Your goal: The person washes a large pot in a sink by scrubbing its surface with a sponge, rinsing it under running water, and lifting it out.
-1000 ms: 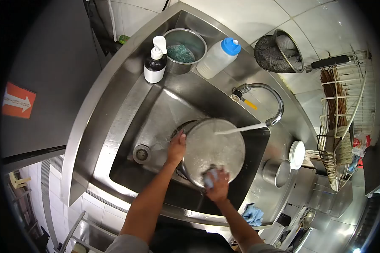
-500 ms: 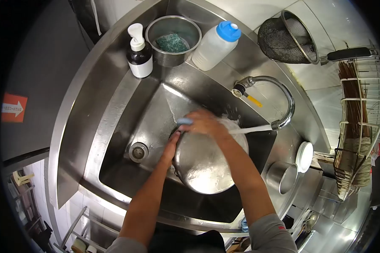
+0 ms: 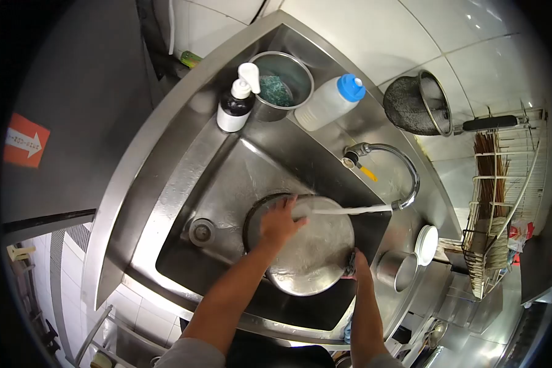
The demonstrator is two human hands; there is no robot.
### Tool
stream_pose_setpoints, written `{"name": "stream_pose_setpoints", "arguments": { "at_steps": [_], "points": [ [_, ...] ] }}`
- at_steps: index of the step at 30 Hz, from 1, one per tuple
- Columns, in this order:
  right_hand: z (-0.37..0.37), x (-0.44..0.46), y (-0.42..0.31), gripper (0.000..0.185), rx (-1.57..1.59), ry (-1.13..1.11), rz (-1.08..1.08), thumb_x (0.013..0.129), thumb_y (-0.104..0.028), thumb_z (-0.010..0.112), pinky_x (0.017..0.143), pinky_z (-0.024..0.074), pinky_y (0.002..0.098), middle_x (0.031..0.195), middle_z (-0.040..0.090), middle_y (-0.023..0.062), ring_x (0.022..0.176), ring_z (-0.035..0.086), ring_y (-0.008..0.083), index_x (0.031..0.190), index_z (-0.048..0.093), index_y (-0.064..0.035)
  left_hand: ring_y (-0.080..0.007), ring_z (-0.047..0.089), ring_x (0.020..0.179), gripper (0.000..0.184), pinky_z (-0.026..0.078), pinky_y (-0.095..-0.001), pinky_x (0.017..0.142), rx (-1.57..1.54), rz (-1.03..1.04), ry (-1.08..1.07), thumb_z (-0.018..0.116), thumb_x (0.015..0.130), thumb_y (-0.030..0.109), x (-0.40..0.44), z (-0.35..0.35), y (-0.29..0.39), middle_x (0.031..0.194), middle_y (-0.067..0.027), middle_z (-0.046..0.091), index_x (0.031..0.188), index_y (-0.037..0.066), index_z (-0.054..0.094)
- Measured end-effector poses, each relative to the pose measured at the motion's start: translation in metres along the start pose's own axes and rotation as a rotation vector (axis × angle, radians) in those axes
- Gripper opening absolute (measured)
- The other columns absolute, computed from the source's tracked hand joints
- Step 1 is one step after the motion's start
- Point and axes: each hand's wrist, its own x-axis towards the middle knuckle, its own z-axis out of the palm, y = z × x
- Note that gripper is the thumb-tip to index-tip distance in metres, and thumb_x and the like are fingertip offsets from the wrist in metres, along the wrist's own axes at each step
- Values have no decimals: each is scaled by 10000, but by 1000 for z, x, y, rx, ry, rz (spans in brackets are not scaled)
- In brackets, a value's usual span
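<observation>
A large round steel pan (image 3: 310,257) lies in the sink (image 3: 227,175), its smooth broad face up and wet. My left hand (image 3: 279,224) rests on that face near its upper left edge, fingers spread, holding nothing. At the pan's right edge, my right hand (image 3: 362,270) grips the rim, with the thumb on the upper side and the fingers mostly hidden. Beside that thumb is a small dark, crumpled-looking thing (image 3: 351,264) whose kind I cannot make out. From the curved faucet (image 3: 414,175), water runs onto the pan.
A pump bottle (image 3: 233,110), a steel pot (image 3: 300,70) with a green scouring pad (image 3: 275,91) inside and a blue-capped bottle (image 3: 331,104) stand along the back ledge. Right of the sink are a small steel pot (image 3: 398,271) and white plates (image 3: 427,245). A strainer (image 3: 414,103) hangs above.
My hands have moved apart: the right from the pan's upper left to its right edge, the left onto its face. The blue sponge seen earlier is out of sight. The view has shifted.
</observation>
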Motion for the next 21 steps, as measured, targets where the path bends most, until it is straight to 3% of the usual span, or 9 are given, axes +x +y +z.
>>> {"name": "stream_pose_setpoints", "arguments": {
  "at_steps": [2,4,5,7,8,11,15,18,21],
  "points": [
    [-6,18,17,711,173,-387,-264,871,-613,529,769,494,700,1349,506,212,1108,555,475,1357,506,-94,-356,410,1340,772,365,-559,1052,53,-52,-39,562,864,600,-13,-4,1,1469,-124,424,1486,201,340],
    [23,33,-46,713,-232,19,-22,869,-617,528,810,518,609,1286,561,209,1126,568,424,1356,511,-96,-365,170,1463,667,203,-543,1159,595,417,125,435,951,545,-24,-2,3,1585,-101,226,1503,186,323],
    [32,74,-59,678,-534,-12,-282,874,-599,533,797,526,507,1149,631,249,1094,603,409,1328,529,-96,-365,170,1463,667,203,-543,1159,596,395,123,435,951,545,-25,1,1,1585,-101,226,1503,186,323],
    [89,93,-113,518,-896,-35,-756,894,-511,532,810,502,502,1040,652,286,955,621,482,1189,630,-96,-368,16,1485,616,71,-583,1176,395,537,-77,368,990,510,-21,6,-3,1618,-70,111,1518,201,294],
    [125,14,-149,519,-1434,-23,-1105,889,-529,524,856,500,485,1041,667,255,965,641,440,1146,662,-99,-367,54,1482,621,63,-577,1182,459,544,-46,349,988,537,-21,8,-5,1608,-73,150,1519,219,293],
    [217,-36,-145,366,-1311,13,-1398,884,-357,539,756,540,489,966,670,222,891,663,422,1199,634,-197,-409,87,1468,620,65,-589,1175,463,511,-101,366,985,522,-21,13,-4,1601,-77,179,1522,221,294],
    [224,-50,-161,360,-1352,-345,-1212,869,-393,558,807,526,497,966,679,199,947,650,423,1125,646,-155,-451,108,1452,630,79,-594,1171,467,436,-154,375,972,537,-26,-3,1,1604,-71,173,1523,241,292],
    [171,38,-165,401,-1398,-309,-1817,876,-462,577,838,522,471,1001,685,199,964,646,420,1056,662,-113,-486,99,1438,640,107,-583,1174,432,471,-74,374,968,563,-24,3,-2,1606,-57,164,1523,255,293],
    [136,40,-155,404,-1485,-93,-1542,866,-466,612,766,535,475,979,684,202,866,657,430,1036,674,-105,-474,88,1445,627,104,-583,1174,416,472,-63,395,962,552,-25,2,-2,1609,-48,153,1511,260,320]
  ]
}}
